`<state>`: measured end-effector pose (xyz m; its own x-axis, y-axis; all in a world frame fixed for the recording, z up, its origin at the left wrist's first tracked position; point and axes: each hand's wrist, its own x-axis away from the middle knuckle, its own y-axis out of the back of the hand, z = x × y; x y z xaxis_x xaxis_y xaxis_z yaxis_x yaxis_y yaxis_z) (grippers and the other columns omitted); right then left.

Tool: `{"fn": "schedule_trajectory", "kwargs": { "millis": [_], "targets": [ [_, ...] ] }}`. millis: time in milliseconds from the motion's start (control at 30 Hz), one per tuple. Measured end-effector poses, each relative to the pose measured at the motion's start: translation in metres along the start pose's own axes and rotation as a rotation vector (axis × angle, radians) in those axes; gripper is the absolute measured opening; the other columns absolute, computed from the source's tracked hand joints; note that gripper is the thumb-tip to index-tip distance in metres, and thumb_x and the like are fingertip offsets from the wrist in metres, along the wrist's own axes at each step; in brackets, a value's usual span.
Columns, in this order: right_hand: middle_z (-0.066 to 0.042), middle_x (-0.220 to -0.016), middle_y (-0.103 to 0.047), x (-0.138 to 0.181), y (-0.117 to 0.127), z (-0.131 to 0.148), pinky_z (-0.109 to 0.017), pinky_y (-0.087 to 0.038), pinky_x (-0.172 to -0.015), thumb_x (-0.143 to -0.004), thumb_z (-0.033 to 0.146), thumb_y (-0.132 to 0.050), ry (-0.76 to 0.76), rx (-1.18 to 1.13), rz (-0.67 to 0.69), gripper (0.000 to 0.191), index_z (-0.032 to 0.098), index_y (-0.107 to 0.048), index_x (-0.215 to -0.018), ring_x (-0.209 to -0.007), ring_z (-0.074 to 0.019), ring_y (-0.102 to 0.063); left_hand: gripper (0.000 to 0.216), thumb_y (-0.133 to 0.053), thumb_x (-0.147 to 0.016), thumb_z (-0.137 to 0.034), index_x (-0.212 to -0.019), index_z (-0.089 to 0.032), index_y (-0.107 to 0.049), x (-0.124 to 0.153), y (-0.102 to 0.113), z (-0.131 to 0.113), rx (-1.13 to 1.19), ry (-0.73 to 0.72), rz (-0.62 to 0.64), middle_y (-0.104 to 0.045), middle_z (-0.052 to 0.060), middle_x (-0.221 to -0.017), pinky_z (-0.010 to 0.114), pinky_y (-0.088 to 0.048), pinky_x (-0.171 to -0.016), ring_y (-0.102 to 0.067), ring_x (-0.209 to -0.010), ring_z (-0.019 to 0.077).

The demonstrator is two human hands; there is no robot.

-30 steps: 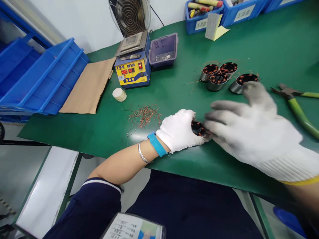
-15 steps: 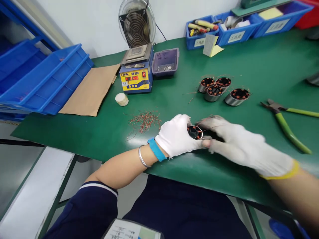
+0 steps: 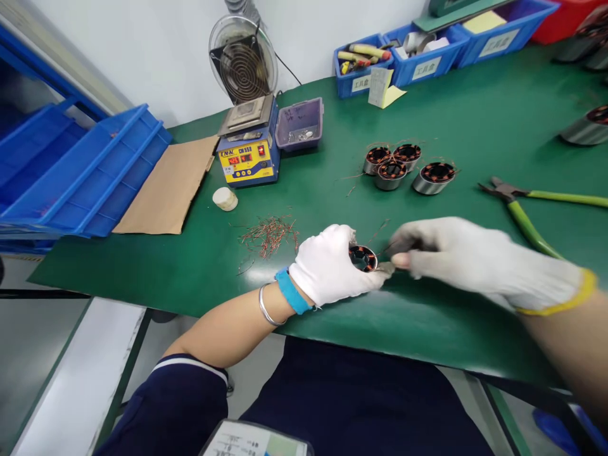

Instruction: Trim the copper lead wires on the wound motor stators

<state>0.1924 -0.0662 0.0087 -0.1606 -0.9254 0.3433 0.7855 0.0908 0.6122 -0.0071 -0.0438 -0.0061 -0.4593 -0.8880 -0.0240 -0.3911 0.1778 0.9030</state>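
My left hand (image 3: 327, 265), in a white glove, is wrapped round a motor stator (image 3: 363, 259) with a silver rim, a black inside and copper windings. Just to its right, my right hand (image 3: 441, 256), also gloved, has thumb and fingers pinched together. Thin wire ends (image 3: 380, 229) stick up from the stator towards these fingers; the pinch appears to be on a wire, partly hidden by blur. Beyond the hands stand several more stators (image 3: 392, 174) with loose wire ends. A heap of copper wire offcuts (image 3: 270, 235) lies left of my left hand.
Green-handled cutting pliers (image 3: 522, 199) lie at the right. A yellow-fronted solder pot (image 3: 249, 155), a purple tray (image 3: 299, 123) and a round white block (image 3: 225, 199) stand at the back left. Blue bins (image 3: 363, 73) line the wall. Cardboard (image 3: 164, 183) lies beside blue crates (image 3: 95, 171).
My right hand has drawn slightly away from the stator, its fingers now closed in a pinch. My left hand still holds the stator. The whole view has shifted a little.
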Motion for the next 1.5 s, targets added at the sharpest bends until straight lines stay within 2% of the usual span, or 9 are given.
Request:
{"fn": "schedule_trajectory", "kwargs": {
  "millis": [100, 233, 300, 500, 833, 1067, 1200, 1367, 1500],
  "targets": [
    [0.001, -0.056, -0.063, -0.002, -0.009, 0.002, -0.028, -0.039, -0.051, -0.084, 0.040, -0.067, 0.056, 0.009, 0.107, 0.028, 0.021, -0.066, -0.064, -0.050, -0.0130, -0.053, 0.049, -0.073, -0.070, -0.065, -0.085, -0.021, -0.058, -0.001, -0.002, 0.001, -0.010, -0.004, 0.026, -0.065, 0.004, -0.085, 0.033, -0.049, -0.068, -0.067, -0.080, 0.0224],
    [-0.003, -0.060, -0.064, -0.006, 0.002, -0.007, -0.035, -0.051, -0.064, -0.085, 0.031, -0.061, -0.033, -0.286, -0.434, 0.020, 0.020, -0.060, -0.068, -0.054, -0.0153, -0.059, 0.053, -0.076, -0.069, -0.063, -0.097, -0.020, -0.061, -0.006, -0.007, 0.005, 0.034, 0.005, 0.034, -0.068, 0.006, -0.096, 0.036, -0.053, -0.076, -0.069, -0.089, 0.0253],
    [-0.008, -0.076, -0.071, -0.002, 0.004, -0.012, -0.041, -0.055, -0.073, -0.080, 0.039, -0.066, 0.197, -0.156, -0.583, 0.019, 0.021, -0.065, -0.078, -0.069, -0.0216, -0.067, 0.063, -0.080, -0.065, -0.064, -0.107, -0.019, -0.062, -0.008, -0.005, 0.006, 0.118, 0.008, 0.084, -0.070, 0.007, -0.106, 0.037, -0.055, -0.081, -0.069, -0.096, 0.0266],
    [-0.021, -0.127, -0.067, -0.001, -0.026, -0.019, -0.063, -0.036, -0.113, -0.075, 0.072, -0.065, 1.094, 0.606, -0.297, 0.076, 0.012, -0.069, -0.121, -0.125, -0.0429, -0.057, 0.065, -0.083, -0.067, -0.039, -0.123, -0.017, -0.059, -0.012, 0.013, 0.013, 0.355, -0.047, 0.297, -0.074, 0.007, -0.111, 0.033, -0.056, -0.087, -0.071, -0.101, 0.0248],
    [-0.019, -0.116, -0.070, -0.013, -0.035, -0.030, -0.057, -0.036, -0.112, -0.086, 0.055, -0.057, 0.912, 0.772, -0.279, 0.051, 0.014, -0.071, -0.114, -0.110, -0.0371, -0.062, 0.017, -0.059, -0.087, -0.035, -0.080, -0.020, -0.063, -0.008, 0.016, 0.016, 0.017, -0.159, 0.337, -0.071, 0.004, -0.079, 0.032, -0.046, -0.068, -0.065, -0.075, 0.0206],
    [-0.014, -0.109, -0.070, -0.015, -0.036, -0.028, -0.053, -0.041, -0.100, -0.081, 0.053, -0.058, 0.872, 0.734, -0.270, 0.048, 0.019, -0.071, -0.112, -0.101, -0.0340, -0.061, 0.024, -0.051, -0.089, -0.030, -0.069, -0.019, -0.057, -0.018, 0.016, 0.032, 0.482, -0.111, 0.317, -0.063, -0.001, -0.064, 0.025, -0.044, -0.058, -0.056, -0.058, 0.0123],
    [-0.012, -0.101, -0.070, -0.015, -0.030, -0.025, -0.049, -0.045, -0.092, -0.075, 0.053, -0.064, 0.813, 0.773, -0.296, 0.046, 0.019, -0.071, -0.106, -0.096, -0.0336, -0.059, 0.016, -0.054, -0.086, -0.029, -0.075, -0.019, -0.059, -0.029, 0.019, 0.044, 0.594, 0.038, -0.026, -0.069, 0.002, -0.075, 0.026, -0.047, -0.054, -0.057, -0.055, 0.0115],
    [-0.010, -0.100, -0.071, -0.014, -0.024, -0.023, -0.046, -0.045, -0.089, -0.076, 0.052, -0.063, 0.791, 0.775, -0.252, 0.044, 0.021, -0.072, -0.107, -0.094, -0.0322, -0.060, 0.025, -0.062, -0.087, -0.040, -0.102, -0.021, -0.058, -0.017, 0.022, 0.032, 0.418, -0.282, -0.592, -0.070, 0.009, -0.107, 0.036, -0.054, -0.092, -0.068, -0.103, 0.0200],
    [-0.012, -0.101, -0.071, -0.013, -0.025, -0.020, -0.047, -0.045, -0.089, -0.076, 0.051, -0.063, 0.774, 0.754, -0.237, 0.042, 0.019, -0.071, -0.104, -0.093, -0.0324, -0.060, 0.024, -0.059, -0.089, -0.041, -0.102, -0.021, -0.061, -0.006, 0.016, 0.017, 0.139, -0.339, -0.119, -0.071, 0.009, -0.104, 0.037, -0.052, -0.091, -0.067, -0.099, 0.0223]
  ]
}}
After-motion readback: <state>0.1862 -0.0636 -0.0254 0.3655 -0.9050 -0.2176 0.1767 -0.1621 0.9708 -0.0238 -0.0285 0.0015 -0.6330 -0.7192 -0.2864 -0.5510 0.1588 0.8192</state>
